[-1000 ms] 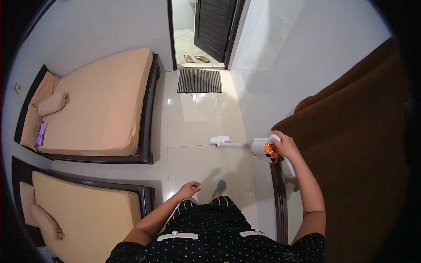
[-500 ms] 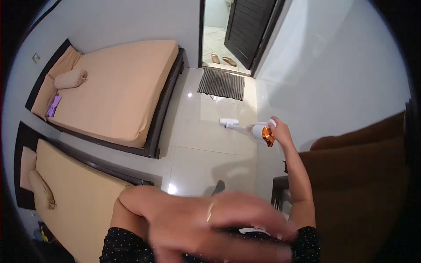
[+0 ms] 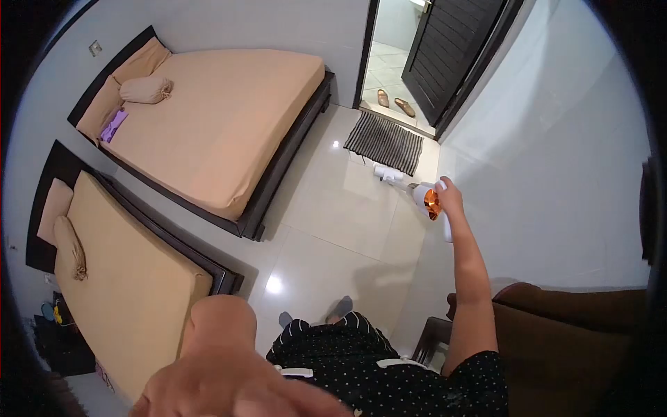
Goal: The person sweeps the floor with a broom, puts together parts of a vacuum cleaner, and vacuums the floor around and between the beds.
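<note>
White plastic, by its look, forms the stick vacuum (image 3: 420,197). Head view: its floor head (image 3: 388,172) lies just beside the near edge of the striped mat (image 3: 384,142). Expect a rigid, smooth, fairly light unit, weight toward the body – hold by the handle (image 3: 440,186). Right hand (image 3: 450,198): fingers clamped on the handle. Left hand (image 3: 208,389), well apart from the mat: blurred – finger state cannot be told. Versus the earlier frame, the floor head sits closer to the mat.
</note>
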### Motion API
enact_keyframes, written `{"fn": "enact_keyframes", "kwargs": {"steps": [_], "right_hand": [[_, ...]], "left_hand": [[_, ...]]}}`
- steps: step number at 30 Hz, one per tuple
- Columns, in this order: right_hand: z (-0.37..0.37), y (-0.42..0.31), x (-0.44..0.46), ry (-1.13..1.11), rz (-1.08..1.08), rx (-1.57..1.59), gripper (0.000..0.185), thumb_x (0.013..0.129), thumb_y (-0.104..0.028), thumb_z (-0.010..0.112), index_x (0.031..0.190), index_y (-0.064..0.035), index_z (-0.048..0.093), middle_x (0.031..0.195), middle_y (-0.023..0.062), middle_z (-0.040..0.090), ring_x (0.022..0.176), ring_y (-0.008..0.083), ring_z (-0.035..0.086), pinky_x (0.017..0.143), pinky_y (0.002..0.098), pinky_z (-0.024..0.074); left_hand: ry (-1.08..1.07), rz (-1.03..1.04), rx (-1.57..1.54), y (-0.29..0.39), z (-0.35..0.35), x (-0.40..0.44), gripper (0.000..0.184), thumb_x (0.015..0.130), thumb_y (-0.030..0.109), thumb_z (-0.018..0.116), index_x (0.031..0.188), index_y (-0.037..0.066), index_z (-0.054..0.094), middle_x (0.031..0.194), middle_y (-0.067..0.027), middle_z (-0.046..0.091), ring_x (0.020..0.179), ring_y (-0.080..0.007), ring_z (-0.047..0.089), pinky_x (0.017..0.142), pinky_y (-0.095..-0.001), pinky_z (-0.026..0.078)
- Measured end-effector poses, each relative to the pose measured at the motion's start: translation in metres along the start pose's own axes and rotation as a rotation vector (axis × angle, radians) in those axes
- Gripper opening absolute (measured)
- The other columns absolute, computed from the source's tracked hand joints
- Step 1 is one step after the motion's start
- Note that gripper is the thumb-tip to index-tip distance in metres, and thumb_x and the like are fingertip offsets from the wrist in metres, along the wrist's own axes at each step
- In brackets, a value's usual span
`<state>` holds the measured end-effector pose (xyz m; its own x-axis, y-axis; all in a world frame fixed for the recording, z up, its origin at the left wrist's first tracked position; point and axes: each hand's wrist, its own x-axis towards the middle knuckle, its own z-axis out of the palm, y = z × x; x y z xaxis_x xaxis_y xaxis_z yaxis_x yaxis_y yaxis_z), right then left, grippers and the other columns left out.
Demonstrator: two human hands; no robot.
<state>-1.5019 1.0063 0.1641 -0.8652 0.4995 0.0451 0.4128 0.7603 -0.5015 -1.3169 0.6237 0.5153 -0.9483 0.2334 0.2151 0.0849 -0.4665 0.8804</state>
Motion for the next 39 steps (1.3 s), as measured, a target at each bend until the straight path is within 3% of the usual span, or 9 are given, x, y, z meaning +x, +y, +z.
{"fn": "enact_keyframes", "kwargs": {"steps": [4,8,14,16,19,22,26,30,39], "right_hand": [[0.0,-0.001,-0.011,-0.045,0.059,0.038,0.038,0.077,-0.03,0.047,0.11,-0.0113,0.048,0.095,0.0207,0.056,0.09,0.0334,0.053,0.078,0.0369,0.0413],[-0.017,-0.027,-0.038,-0.095,0.099,0.068,0.037,0.076,-0.029,0.05,0.108,-0.0102,0.05,0.091,0.0204,0.057,0.086,0.0307,0.056,0.077,0.035,0.0424],[-0.034,-0.034,-0.102,-0.139,0.001,0.026,0.038,0.076,-0.029,0.048,0.109,-0.0098,0.05,0.097,0.021,0.055,0.093,0.0324,0.052,0.081,0.0354,0.0407],[-0.044,-0.048,-0.14,-0.132,0.012,-0.007,0.038,0.077,-0.028,0.049,0.109,-0.0082,0.049,0.093,0.021,0.056,0.088,0.0321,0.055,0.077,0.0345,0.0423],[-0.053,-0.058,-0.196,-0.191,0.013,0.039,0.037,0.077,-0.025,0.05,0.11,-0.0085,0.048,0.08,0.0196,0.058,0.067,0.0267,0.058,0.067,0.0326,0.045],[-0.064,-0.082,-0.253,-0.257,0.109,0.045,0.036,0.078,-0.026,0.049,0.11,-0.0102,0.048,0.083,0.0204,0.058,0.074,0.0288,0.058,0.069,0.0338,0.0445],[-0.072,-0.102,-0.306,-0.254,0.042,-0.056,0.035,0.078,-0.024,0.05,0.111,-0.0105,0.047,0.09,0.021,0.057,0.084,0.0327,0.055,0.075,0.0357,0.0427],[-0.077,-0.114,-0.333,-0.284,0.061,-0.071,0.036,0.078,-0.022,0.05,0.112,-0.0098,0.046,0.09,0.0219,0.056,0.087,0.0345,0.054,0.076,0.0377,0.042],[-0.057,-0.12,-0.288,-0.251,0.005,-0.093,0.034,0.077,-0.023,0.05,0.109,-0.0094,0.048,0.089,0.0221,0.056,0.084,0.0347,0.055,0.073,0.037,0.0432]], "left_hand": [[-0.929,0.047,-0.144,0.004,-0.07,0.034,0.011,0.078,0.008,0.054,0.078,0.015,0.061,0.096,0.0102,0.057,0.102,-0.0047,0.044,0.088,-0.0295,0.037],[-0.733,0.345,-0.351,-0.023,-0.081,0.006,0.015,0.081,0.008,0.049,0.085,0.015,0.061,0.101,0.0088,0.057,0.105,-0.0053,0.042,0.09,-0.0308,0.036],[-1.019,0.363,-0.664,-0.033,-0.127,0.001,0.043,0.088,0.038,0.024,0.085,0.01,0.057,0.098,-0.0097,0.055,0.102,-0.0258,0.045,0.094,-0.0496,0.024],[-1.023,0.449,-0.528,-0.058,-0.144,0.008,0.051,0.081,0.054,0.029,0.082,0.011,0.058,0.09,-0.014,0.056,0.097,-0.0334,0.042,0.088,-0.0506,0.023],[-0.765,-0.024,-0.138,-0.111,-0.195,0.004,0.052,0.084,0.047,0.028,0.082,0.002,0.055,0.093,-0.0111,0.054,0.104,-0.0277,0.038,0.093,-0.0391,0.022],[-0.474,-0.394,0.397,-0.192,-0.268,-0.024,0.036,0.083,0.035,0.044,0.091,0.002,0.054,0.092,-0.0084,0.055,0.099,-0.0198,0.045,0.088,-0.0317,0.032],[-0.383,-0.494,1.049,-0.331,-0.419,-0.101,0.037,0.076,0.034,0.053,0.096,0.003,0.054,0.091,-0.0143,0.057,0.09,-0.0288,0.052,0.081,-0.0344,0.039],[-0.391,-0.772,1.543,-0.338,-0.47,-0.17,0.045,0.071,0.044,0.052,0.099,0.008,0.055,0.1,-0.0159,0.054,0.094,-0.0315,0.05,0.082,-0.0405,0.039],[-0.239,-1.054,1.541,-0.352,-0.506,-0.197,0.041,0.069,0.039,0.05,0.096,0.009,0.057,0.104,-0.0164,0.052,0.101,-0.0312,0.047,0.082,-0.0466,0.038]]}}
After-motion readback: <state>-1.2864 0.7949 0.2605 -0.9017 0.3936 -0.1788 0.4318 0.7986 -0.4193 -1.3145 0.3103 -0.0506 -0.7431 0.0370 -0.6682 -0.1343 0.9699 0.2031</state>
